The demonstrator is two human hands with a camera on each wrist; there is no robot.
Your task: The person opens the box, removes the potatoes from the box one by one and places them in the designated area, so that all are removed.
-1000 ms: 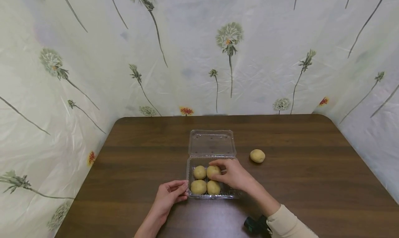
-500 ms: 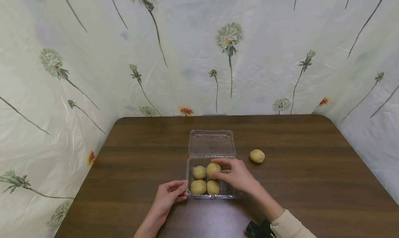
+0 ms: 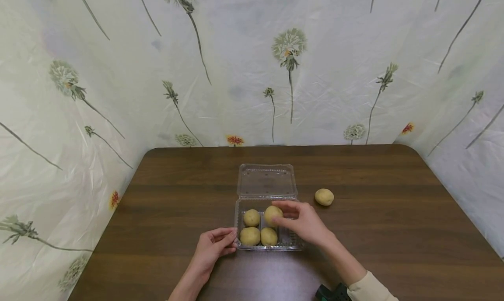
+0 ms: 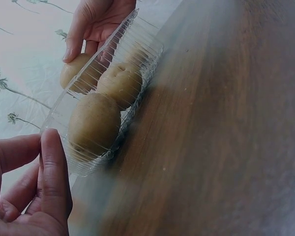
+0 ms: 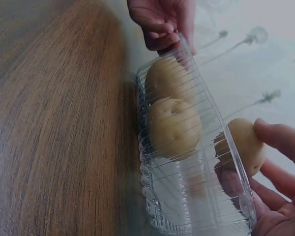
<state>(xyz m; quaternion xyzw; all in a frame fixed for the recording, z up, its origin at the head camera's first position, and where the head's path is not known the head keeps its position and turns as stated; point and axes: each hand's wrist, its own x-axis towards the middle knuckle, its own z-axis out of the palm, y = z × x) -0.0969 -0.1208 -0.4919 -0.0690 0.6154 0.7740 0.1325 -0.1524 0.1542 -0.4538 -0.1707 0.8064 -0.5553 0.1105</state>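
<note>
A clear plastic clamshell container (image 3: pixel 289 239) lies with its lid (image 3: pixel 267 180) folded back on the brown table. My left hand (image 3: pixel 212 248) pinches its left rim between thumb and fingers, plain in the left wrist view. Three potatoes sit inside: one at back left (image 3: pixel 251 218), one at front left (image 3: pixel 250 236) and one at front centre (image 3: pixel 269 236). My right hand (image 3: pixel 305 222) grips another potato (image 5: pixel 243 145) by its fingertips. Seen from the right wrist, that potato is raised to about the rim's height, above the potatoes in the box.
Another potato (image 3: pixel 324 197) lies on the wooden table (image 3: pixel 189 183), right of the container. A dark device (image 3: pixel 332 293) is at my right wrist. Behind the table hangs a pale sheet (image 3: pixel 236 64) printed with flowers.
The potato in my right hand has risen and shifted slightly right from its place at the back of the container. My left hand has stayed at the rim.
</note>
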